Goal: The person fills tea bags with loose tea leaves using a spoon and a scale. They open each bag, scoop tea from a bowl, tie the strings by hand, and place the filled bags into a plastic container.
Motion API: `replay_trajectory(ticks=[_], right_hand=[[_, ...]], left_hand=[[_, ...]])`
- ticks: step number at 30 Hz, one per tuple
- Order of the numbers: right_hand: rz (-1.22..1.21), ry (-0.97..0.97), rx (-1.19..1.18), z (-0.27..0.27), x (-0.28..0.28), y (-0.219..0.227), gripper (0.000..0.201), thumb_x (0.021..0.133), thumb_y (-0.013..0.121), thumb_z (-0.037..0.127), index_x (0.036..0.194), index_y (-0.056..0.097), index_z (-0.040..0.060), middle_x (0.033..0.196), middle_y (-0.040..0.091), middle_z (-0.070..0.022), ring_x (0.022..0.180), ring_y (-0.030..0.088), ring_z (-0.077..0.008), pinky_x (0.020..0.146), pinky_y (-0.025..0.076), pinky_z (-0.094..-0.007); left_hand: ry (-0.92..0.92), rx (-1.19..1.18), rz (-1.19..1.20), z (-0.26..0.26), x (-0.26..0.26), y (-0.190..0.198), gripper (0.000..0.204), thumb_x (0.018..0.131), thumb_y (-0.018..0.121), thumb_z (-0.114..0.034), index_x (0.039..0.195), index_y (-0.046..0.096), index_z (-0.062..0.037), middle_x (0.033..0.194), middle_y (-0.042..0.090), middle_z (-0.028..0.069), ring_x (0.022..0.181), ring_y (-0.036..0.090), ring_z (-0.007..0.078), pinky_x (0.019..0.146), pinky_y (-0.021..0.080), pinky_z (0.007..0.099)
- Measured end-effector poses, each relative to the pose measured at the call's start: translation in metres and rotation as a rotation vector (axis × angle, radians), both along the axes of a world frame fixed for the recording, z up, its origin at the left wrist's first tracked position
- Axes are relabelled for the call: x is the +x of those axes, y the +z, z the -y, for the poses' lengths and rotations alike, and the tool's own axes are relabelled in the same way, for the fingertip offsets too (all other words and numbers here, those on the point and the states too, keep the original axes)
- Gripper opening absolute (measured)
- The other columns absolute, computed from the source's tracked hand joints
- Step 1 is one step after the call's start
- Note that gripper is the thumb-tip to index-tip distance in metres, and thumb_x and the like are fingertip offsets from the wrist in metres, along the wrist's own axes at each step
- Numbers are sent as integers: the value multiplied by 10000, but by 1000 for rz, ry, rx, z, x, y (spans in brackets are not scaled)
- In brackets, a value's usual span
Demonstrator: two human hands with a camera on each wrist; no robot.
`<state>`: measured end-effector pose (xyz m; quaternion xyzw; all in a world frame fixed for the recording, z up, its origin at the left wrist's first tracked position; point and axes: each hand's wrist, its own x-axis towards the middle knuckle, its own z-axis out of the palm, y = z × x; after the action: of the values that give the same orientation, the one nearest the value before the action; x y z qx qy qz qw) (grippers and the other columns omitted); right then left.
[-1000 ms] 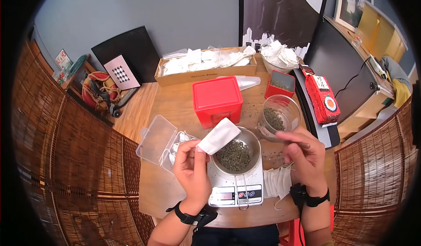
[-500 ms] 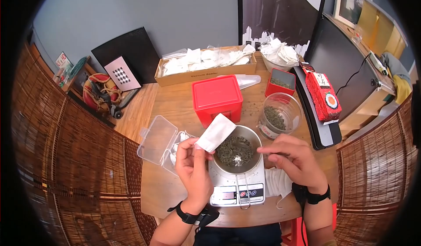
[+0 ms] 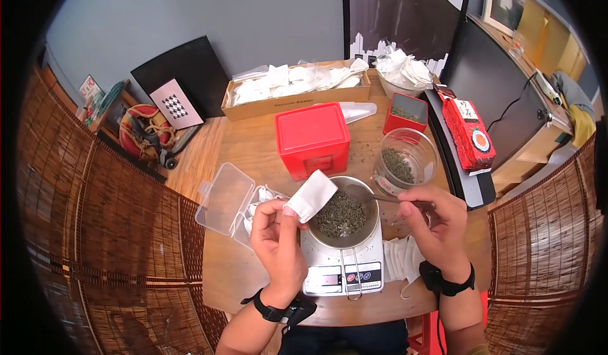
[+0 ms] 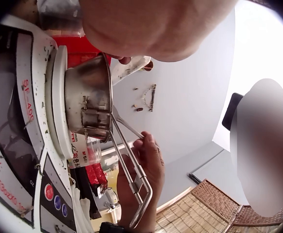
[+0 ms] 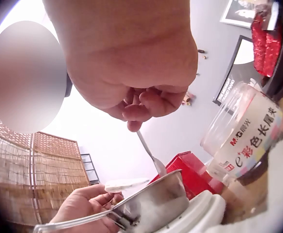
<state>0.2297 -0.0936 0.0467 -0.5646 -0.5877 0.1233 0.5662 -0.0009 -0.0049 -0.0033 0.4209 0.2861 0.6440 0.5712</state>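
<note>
My left hand (image 3: 277, 247) pinches a small white tea bag (image 3: 312, 198) between thumb and fingers, tilted over the left rim of a metal pan (image 3: 372, 227). Dried green tea leaves (image 3: 342, 219) lie in the pan, which stands on a white digital scale (image 3: 373, 263) with its wire handle (image 3: 344, 272) toward me. On the right, my right hand (image 3: 440, 228) grips a metal spoon (image 3: 384, 198) by its handle. The spoon's bowl dips inside the pan's upper right rim; the right wrist view shows the spoon (image 5: 150, 153) slanting down into it.
A clear plastic jar (image 3: 425, 158) of leaves and an open red tin (image 3: 387, 119) stand right of a closed red box (image 3: 311, 130). Filled white bags (image 3: 400, 257) lie beside the scale. Left sits an open clear case (image 3: 223, 196); behind, a cardboard box (image 3: 297, 105) of white bags.
My right hand has come down from near the jar to the pan's right side, then shifted slightly up with the spoon. The left hand keeps the tea bag over the pan, a little lower left.
</note>
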Motion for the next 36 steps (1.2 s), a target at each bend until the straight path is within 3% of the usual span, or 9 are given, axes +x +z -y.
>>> replay_trajectory(ticks=[4, 7, 10, 12, 15, 21, 28, 36], right_hand=[[183, -22, 42, 1, -5, 8, 110, 968, 803, 10, 1076, 788, 21, 862, 752, -69, 630, 633, -93, 557, 461, -245], [231, 10, 17, 0, -8, 5, 90, 970, 790, 2, 1058, 780, 15, 850, 744, -73, 632, 636, -86, 551, 464, -253], [93, 7, -84, -3, -10, -3, 62, 1011, 766, 34, 1057, 760, -7, 861, 753, -64, 645, 646, -82, 553, 491, -261], [-417, 63, -301, -5, -12, -9, 116, 1065, 729, 89, 1113, 749, -15, 895, 769, -58, 675, 670, -72, 568, 526, -242], [-623, 112, -420, -9, -9, -10, 161, 1095, 710, 130, 1175, 744, -5, 939, 788, -72, 708, 694, -65, 585, 554, -222], [-693, 192, -489, -14, -3, -19, 173, 1086, 735, 129, 1202, 736, 1, 978, 810, -115, 714, 719, -78, 574, 542, -207], [-749, 146, -420, -18, 2, -28, 194, 1099, 724, 161, 1198, 706, -5, 962, 809, -120, 694, 714, -97, 593, 521, -212], [-884, 122, -342, -19, 4, -29, 233, 1148, 654, 223, 1200, 707, 2, 956, 796, -116, 709, 708, -112, 619, 522, -231]], left_hand=[[3, -1, -33, 6, 0, 8, 116, 1096, 692, -78, 1156, 602, -35, 998, 733, 66, 777, 637, 92, 708, 516, 255], [14, -25, -84, 9, -1, 9, 134, 1083, 702, -109, 1114, 577, -71, 987, 681, 29, 763, 591, 78, 639, 446, 223], [35, 25, -111, 9, -2, 8, 128, 1070, 686, -69, 1109, 564, -77, 938, 654, 18, 742, 562, 52, 609, 416, 208], [21, 39, -72, 10, -2, 10, 129, 1057, 664, -25, 1118, 560, -72, 918, 639, 14, 710, 535, 50, 596, 400, 205], [6, 73, -92, 10, -4, 7, 134, 1052, 646, -4, 1136, 559, -62, 924, 642, 17, 700, 525, 47, 602, 398, 203], [25, 110, -138, 10, -4, 5, 120, 1049, 682, 3, 1150, 624, -21, 932, 676, 25, 708, 556, 39, 628, 413, 189], [-11, 45, -115, 12, -3, 7, 129, 1033, 752, -7, 1145, 690, 8, 875, 711, 5, 675, 584, 27, 598, 441, 181], [-28, 39, -148, 10, -1, 9, 163, 1057, 715, 32, 1210, 767, 48, 975, 691, 36, 701, 624, 54, 597, 480, 202]])
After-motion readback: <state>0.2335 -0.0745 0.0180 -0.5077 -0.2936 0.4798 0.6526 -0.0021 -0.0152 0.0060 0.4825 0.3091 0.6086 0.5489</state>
